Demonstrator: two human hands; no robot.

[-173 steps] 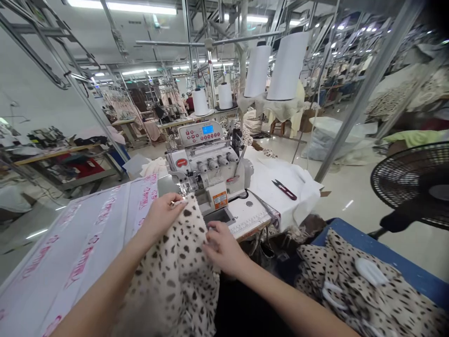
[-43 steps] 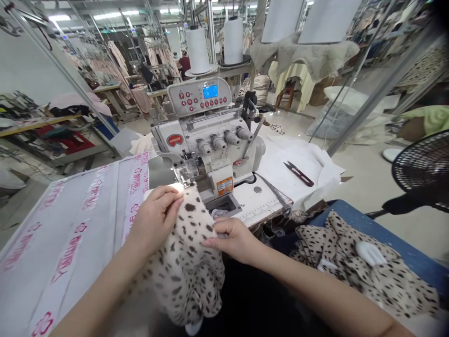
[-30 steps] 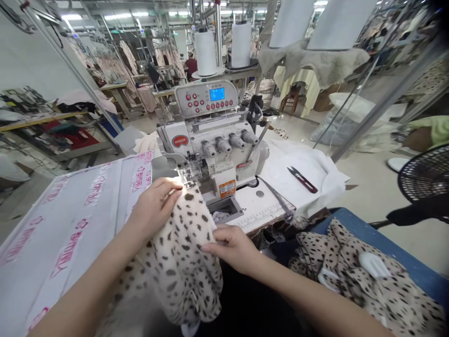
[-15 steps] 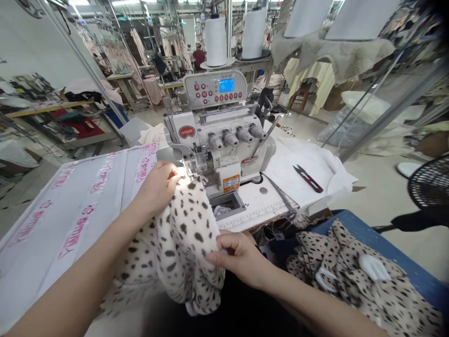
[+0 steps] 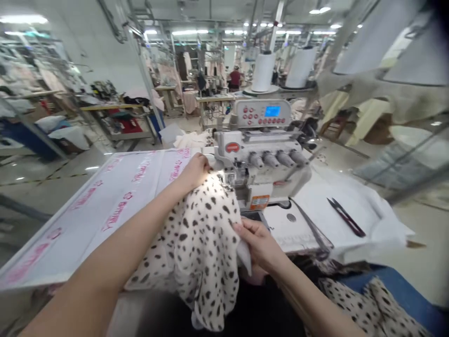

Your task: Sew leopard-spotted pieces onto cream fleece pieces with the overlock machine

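- Presently the spotted fabric lies bunched between both arms at the front edge of the sewing table. Its top edge reaches up to the presser foot of the overlock machine, and its lower folds hang off the table toward the person's lap.
- The left hand sits on the fabric's top edge, just beside the presser foot, with its fingers curled down. Whether they pinch the cloth or only press it flat cannot be told, since the fingertips are hidden.
- The right hand is closed on the fabric's near right edge, thumb and fingers pinching a fold just in front of the machine bed.
- Judging by this grip, the step in hand is guiding a seam edge into the overlock machine.
- A further move calls for the two layers to stay aligned at the foot, the right hand holding the edge taut and the left steering, with fingertips kept away from the needle area.
- Thread snips lie on a white cloth to the machine's right, well apart from both hands.
- More spotted pieces sit heaped at the lower right.
- Thread cones stand behind the machine's control panel.
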